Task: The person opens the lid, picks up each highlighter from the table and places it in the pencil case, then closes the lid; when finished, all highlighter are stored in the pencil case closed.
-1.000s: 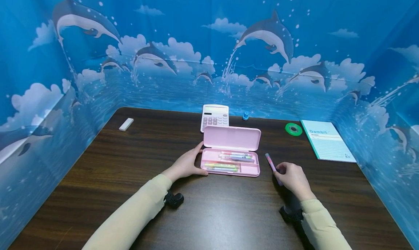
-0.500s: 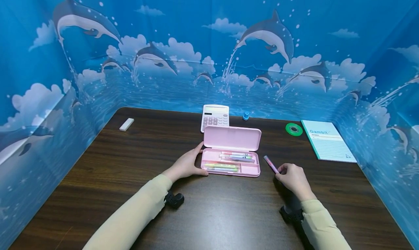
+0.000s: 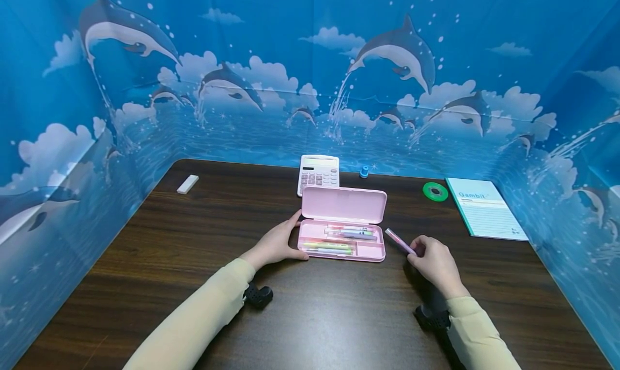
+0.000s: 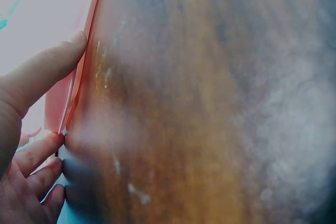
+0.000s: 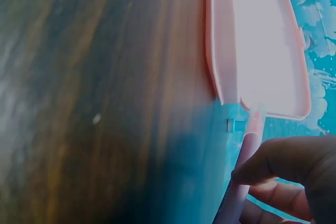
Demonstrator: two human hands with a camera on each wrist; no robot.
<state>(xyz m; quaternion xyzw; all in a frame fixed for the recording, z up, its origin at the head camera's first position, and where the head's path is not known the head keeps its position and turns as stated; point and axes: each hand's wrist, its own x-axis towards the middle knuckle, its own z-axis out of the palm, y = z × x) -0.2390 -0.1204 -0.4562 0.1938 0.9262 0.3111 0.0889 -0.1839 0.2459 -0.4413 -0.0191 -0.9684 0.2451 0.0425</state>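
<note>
A pink pencil case [image 3: 370,250] stands on the table with its lid [image 3: 344,204] raised, and several pens [image 3: 329,246] lie in its compartments. My left hand [image 3: 277,244] holds the case at its left end, the thumb on the front edge and the fingers round the side. In the left wrist view the thumb [image 4: 50,65] lies along the pink rim. My right hand [image 3: 434,263] pinches a pinkish-purple pen [image 3: 399,241] by its near end, to the right of the case. The pen's translucent far end [image 5: 256,119] points toward the case, apart from it.
Behind the case stands a calculator [image 3: 318,172], and a small blue bottle-like object [image 3: 364,172] is beside it. A white eraser-like block [image 3: 187,184] lies far left. On the right are a green tape roll [image 3: 435,192] and a notebook [image 3: 486,208]. A dolphin-print curtain surrounds the table.
In my right hand the pen has swung leftward, its far end now closer to the pencil case. My left hand and the case have stayed in place.
</note>
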